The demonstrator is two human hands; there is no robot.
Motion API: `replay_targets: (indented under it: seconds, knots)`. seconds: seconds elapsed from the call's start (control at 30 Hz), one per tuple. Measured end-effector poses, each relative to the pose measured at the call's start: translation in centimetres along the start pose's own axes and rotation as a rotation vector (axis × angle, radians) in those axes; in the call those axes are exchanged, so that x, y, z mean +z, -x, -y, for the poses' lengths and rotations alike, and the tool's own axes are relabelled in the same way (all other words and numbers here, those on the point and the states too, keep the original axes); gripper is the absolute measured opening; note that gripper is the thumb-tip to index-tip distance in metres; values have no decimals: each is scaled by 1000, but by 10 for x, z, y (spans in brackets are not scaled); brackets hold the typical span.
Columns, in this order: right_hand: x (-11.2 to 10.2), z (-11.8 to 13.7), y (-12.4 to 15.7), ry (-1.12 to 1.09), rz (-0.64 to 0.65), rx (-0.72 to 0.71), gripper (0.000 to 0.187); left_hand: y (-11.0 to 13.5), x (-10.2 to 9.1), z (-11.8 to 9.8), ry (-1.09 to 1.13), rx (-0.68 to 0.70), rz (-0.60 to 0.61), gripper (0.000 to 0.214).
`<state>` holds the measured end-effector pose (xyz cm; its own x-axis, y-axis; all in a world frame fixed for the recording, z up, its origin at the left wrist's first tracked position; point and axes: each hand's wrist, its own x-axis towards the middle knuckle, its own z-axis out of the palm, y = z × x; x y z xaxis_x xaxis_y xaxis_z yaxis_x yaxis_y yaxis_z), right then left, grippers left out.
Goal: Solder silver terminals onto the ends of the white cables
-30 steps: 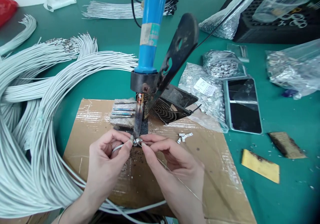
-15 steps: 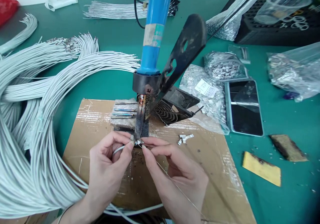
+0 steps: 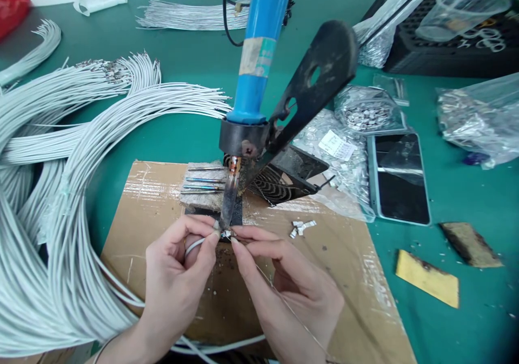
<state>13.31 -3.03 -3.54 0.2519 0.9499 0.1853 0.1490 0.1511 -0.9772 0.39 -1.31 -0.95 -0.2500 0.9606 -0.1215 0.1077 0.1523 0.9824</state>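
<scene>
A blue soldering iron is fixed tip down in a black metal bracket. My left hand pinches a white cable between thumb and forefinger, its end just under the iron's tip. A small shiny metal piece sits at that end, partly hidden by the fingertips. My right hand is closed on a thin solder wire, which runs back across the palm. Both hands' fingertips nearly meet below the tip.
Thick bundles of white cables fill the left. Cardboard lies under the hands, with small metal clips on it. At right are a phone, bags of metal parts, a yellow sponge and a dark, worn sponge.
The view has shifted slightly, so the iron and bracket appear a little further right. Both hands keep their grips, with the fingertips still at the iron's tip.
</scene>
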Motion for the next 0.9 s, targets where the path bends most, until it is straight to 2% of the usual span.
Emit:
replay_targets:
  seconds: [0.3, 0.47, 0.77, 0.9]
  knots:
    - [1, 4, 0, 14, -16, -13, 19, 0, 0, -1, -28, 29, -11, 10]
    - [1, 3, -1, 13, -28, 1, 19, 4, 1, 3, 10, -1, -35, 11]
    - [1, 2, -1, 30, -26, -32, 19, 2, -8, 6, -46, 25, 55, 10]
    - [2, 3, -1, 38, -30, -47, 20, 3, -4, 6, -28, 41, 4, 10]
